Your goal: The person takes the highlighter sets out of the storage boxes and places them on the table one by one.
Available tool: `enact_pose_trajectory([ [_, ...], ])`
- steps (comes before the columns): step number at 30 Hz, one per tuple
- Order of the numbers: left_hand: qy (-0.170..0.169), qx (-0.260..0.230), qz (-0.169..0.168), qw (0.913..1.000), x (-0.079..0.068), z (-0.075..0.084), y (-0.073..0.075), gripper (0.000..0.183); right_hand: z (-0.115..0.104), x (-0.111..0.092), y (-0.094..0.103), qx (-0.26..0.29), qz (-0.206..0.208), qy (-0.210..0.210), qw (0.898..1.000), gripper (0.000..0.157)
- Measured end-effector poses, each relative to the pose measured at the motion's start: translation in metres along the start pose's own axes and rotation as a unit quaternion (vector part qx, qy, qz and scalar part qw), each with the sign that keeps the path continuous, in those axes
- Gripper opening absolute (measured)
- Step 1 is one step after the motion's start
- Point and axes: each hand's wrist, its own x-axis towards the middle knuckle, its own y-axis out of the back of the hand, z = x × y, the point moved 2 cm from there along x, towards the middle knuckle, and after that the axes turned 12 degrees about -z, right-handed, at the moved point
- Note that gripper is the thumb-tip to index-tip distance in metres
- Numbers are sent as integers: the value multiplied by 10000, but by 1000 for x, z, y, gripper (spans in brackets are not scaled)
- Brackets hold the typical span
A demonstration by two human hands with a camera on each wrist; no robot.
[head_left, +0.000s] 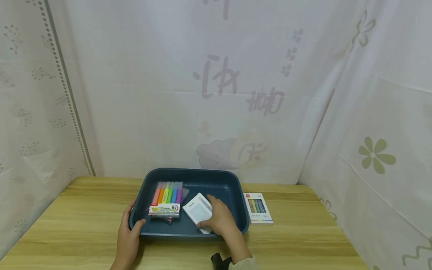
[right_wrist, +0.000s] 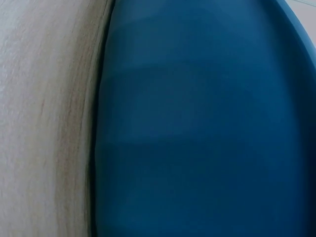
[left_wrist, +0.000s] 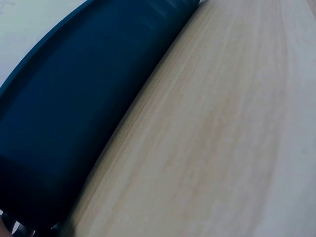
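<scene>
The right hand [head_left: 219, 217] grasps 1 white box [head_left: 199, 209] inside the dark blue tray [head_left: 216, 189], right of the tray's centre. In the head view the box's long axis runs diagonally, from far left to near right; its end with small dark print points to the far left. The thumb lies along the near side and the fingers along the far side, so this grip is closed across the box.

The left hand [head_left: 129, 232] grasps the tray's near left corner, thumb over the rim and fingers along the outer wall. The tray's long axis runs left to right on the wooden table [head_left: 84, 217].

In the left half of the tray lies 1 clear pack of highlighters [head_left: 168, 198], label end toward the person. It shows 6 highlighters, in red, orange, yellow, green, blue and purple, their long axes running near to far. Under it peeks a dark package [head_left: 185, 192], too covered to identify.

Just right of the tray, 1 windowed pen box [head_left: 258, 209] lies on the table, its long axis near to far with the near end slanted slightly right; its coloured pens are too small to count.
</scene>
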Motion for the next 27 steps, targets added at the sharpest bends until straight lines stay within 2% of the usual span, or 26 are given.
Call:
enact_pose_trajectory([
  [5, 35, 4, -63, 10000, 2, -2, 0, 73, 2, 1, -1, 148, 6, -22, 9999, 116],
  [12, 74, -47, -76, 9999, 2, -2, 1, 74, 1, 0, -2, 255, -107, 94, 9996, 116],
  [27, 50, 6, 30, 10000, 0, -1, 0, 73, 6, 0, 2, 255, -160, 338, 9990, 92],
])
